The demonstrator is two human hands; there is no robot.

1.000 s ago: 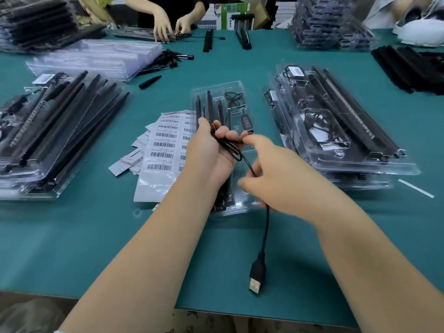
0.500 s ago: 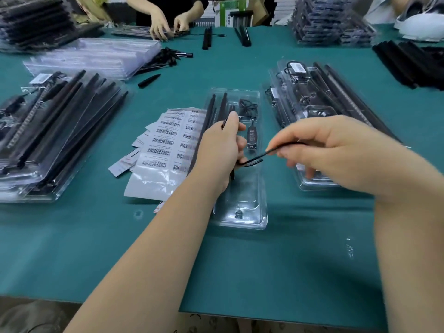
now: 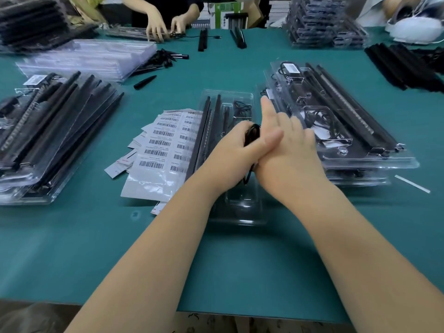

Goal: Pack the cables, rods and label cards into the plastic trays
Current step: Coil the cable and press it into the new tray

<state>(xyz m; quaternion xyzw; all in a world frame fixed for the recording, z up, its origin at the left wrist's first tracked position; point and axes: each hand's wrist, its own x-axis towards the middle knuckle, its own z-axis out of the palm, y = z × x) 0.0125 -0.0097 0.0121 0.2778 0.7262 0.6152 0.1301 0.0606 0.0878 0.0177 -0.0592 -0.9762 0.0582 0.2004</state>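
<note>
Since half a second ago, we see our right hand point(image 3: 286, 150) has swung in from the right and now lies against our left hand point(image 3: 234, 155), its fingers straight and spread. Our left hand curls around a coiled thin black cable point(image 3: 252, 135), a loop of which hangs below the wrists. Both hands hover over the clear plastic tray point(image 3: 240, 213) on the teal surface point(image 3: 216, 272); long black rods point(image 3: 204, 126) lie in the tray's left channels. Just left, white barcode label cards point(image 3: 159, 145) are fanned out. Right of the tray sits a stack of filled clear trays point(image 3: 336, 121). Farther off, another person's hands point(image 3: 165, 25) work.
</note>
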